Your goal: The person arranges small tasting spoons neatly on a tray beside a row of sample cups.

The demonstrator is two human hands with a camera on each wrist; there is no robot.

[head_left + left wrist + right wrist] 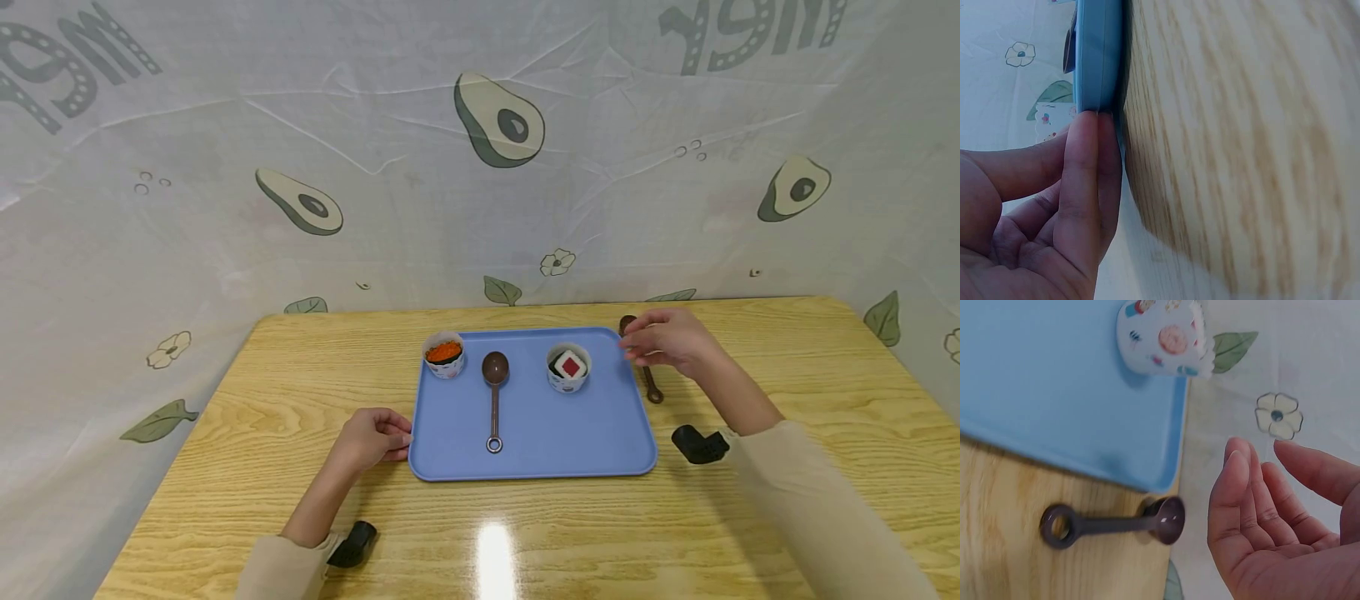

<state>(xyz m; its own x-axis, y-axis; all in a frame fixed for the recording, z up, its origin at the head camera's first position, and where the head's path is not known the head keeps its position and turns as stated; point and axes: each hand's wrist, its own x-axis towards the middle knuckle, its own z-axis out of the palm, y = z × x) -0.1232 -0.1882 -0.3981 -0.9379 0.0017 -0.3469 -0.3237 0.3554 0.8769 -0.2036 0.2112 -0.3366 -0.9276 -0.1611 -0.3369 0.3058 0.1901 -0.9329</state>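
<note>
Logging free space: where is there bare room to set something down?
Bare: the wood-grain table before the blue rectangular tray; on it, right of the brown ring-handled spoon and before the rightmost white patterned paper cup. Crowded: the tray's right rear edge, where the right hand hangs by another brown spoon, and left edge, at the left hand.

That table (300, 358) is pale, grained wood. A blue tray (570, 442) lies flat on it, with a brown spoon (1113, 525) just beside the tray's right edge.
</note>
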